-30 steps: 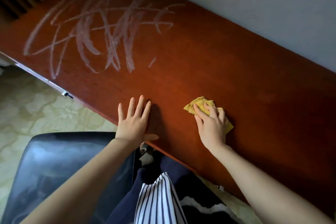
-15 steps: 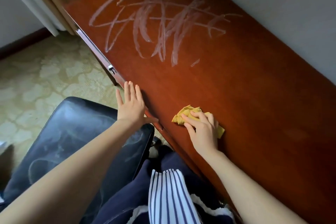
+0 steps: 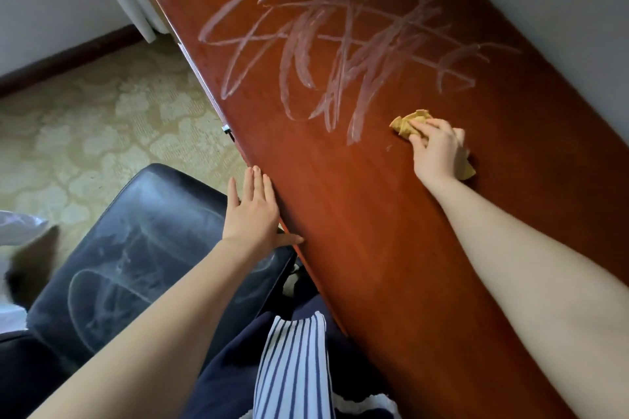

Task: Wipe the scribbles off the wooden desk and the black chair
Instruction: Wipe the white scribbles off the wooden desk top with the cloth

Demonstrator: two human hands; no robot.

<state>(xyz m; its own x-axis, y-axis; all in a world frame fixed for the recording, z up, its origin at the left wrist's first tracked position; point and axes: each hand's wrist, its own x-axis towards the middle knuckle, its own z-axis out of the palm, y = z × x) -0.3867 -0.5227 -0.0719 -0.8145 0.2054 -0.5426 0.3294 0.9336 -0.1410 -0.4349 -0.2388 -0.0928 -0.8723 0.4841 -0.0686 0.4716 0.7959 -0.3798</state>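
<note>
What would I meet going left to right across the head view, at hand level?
Black chair → left hand, flat at the front edge of the wooden desk → right hand, gripping a yellow cloth on the desktop.

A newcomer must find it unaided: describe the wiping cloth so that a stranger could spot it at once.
Start at the long reddish wooden desk. Just beside its pale scribbles, the right hand grips a crumpled cloth against the desktop. It is the only mustard-yellow, soft thing on that desk.
</note>
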